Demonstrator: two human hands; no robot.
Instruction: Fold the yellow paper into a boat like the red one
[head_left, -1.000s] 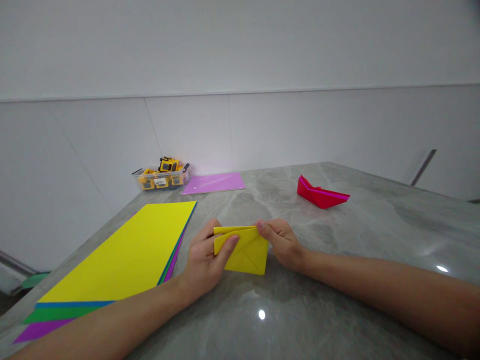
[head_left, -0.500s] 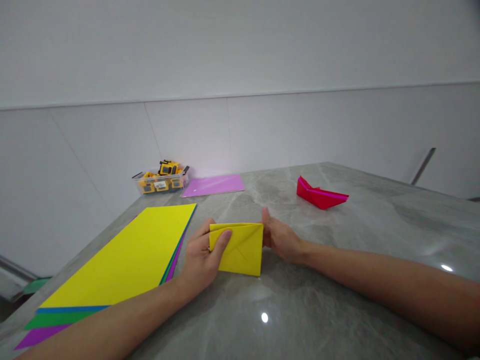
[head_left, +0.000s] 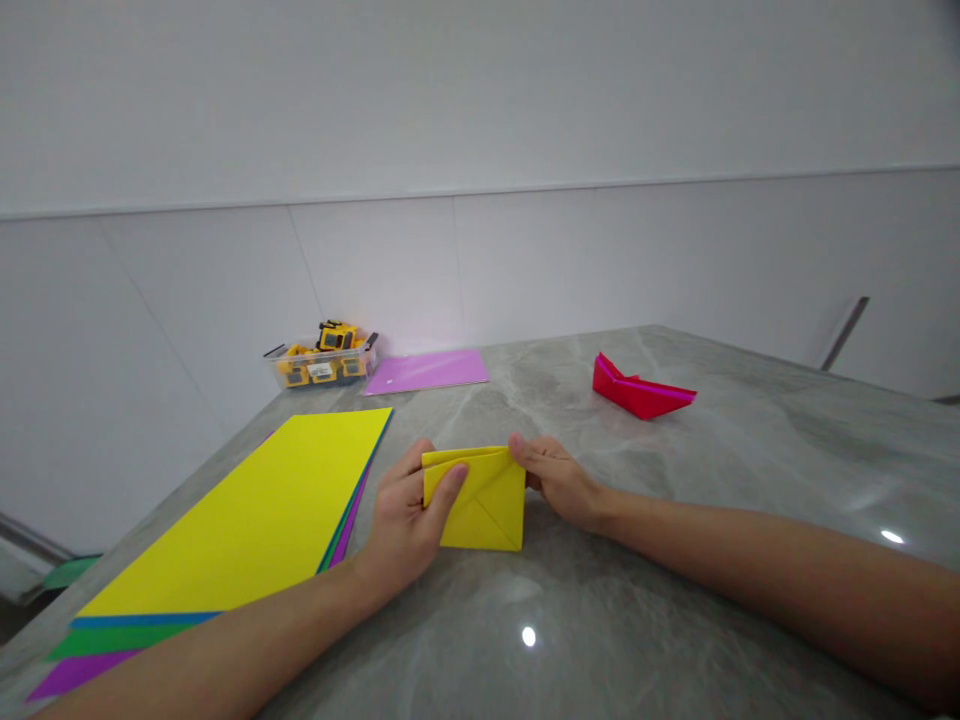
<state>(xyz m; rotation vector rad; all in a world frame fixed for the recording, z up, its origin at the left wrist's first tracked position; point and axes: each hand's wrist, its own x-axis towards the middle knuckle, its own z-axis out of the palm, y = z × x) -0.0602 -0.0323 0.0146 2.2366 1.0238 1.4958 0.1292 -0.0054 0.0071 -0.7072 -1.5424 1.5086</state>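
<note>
The left hand [head_left: 405, 520] grips a folded yellow paper rectangle [head_left: 489, 500]; the right hand [head_left: 566, 487] pinches its corner, seemingly mid-fold; neat creasing calls for aligned edges.

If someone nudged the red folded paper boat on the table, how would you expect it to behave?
The red folded paper boat would probably slide easily, being only folded paper on a smooth-looking, glossy tabletop. Its raised, pointed ends might make it rock or tip if pushed high up. The creased layers look fairly stiff, though a firm squeeze could crush them.
</note>
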